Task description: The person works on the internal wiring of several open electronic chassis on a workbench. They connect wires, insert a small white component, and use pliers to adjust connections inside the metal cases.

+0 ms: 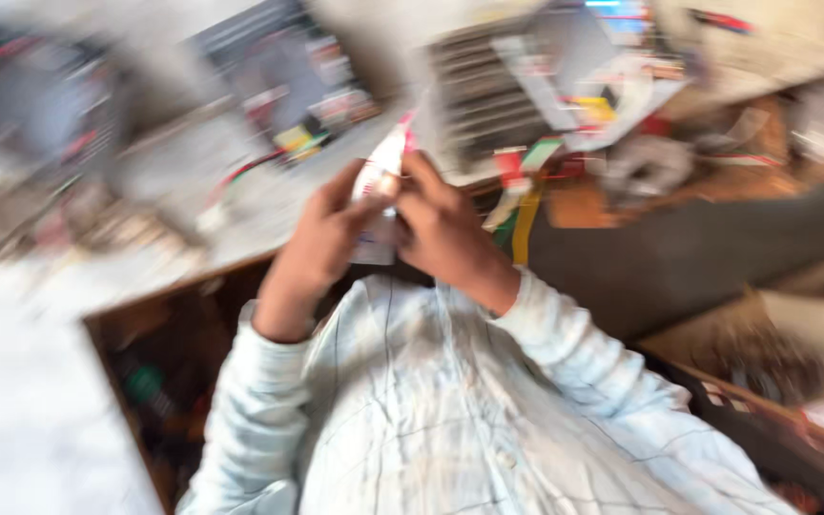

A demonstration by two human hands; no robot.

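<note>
The picture is heavily motion-blurred. Both my hands are raised in front of my chest and meet around a small white packet with pink-red markings [381,181]. My left hand [321,243] grips its lower left side, thumb up along it. From the right, my right hand [445,229] closes over the packet with its fingers on the upper part. The packet's lower end is hidden between my palms. I wear a pale checked long-sleeved shirt [450,410].
A cluttered worktop [174,181] lies behind the hands, with boxes, papers and coloured cables. A dark slatted box [488,95] stands at the top centre. An open cavity under the counter [174,372] shows at the left, and a cardboard box [793,353] at the right.
</note>
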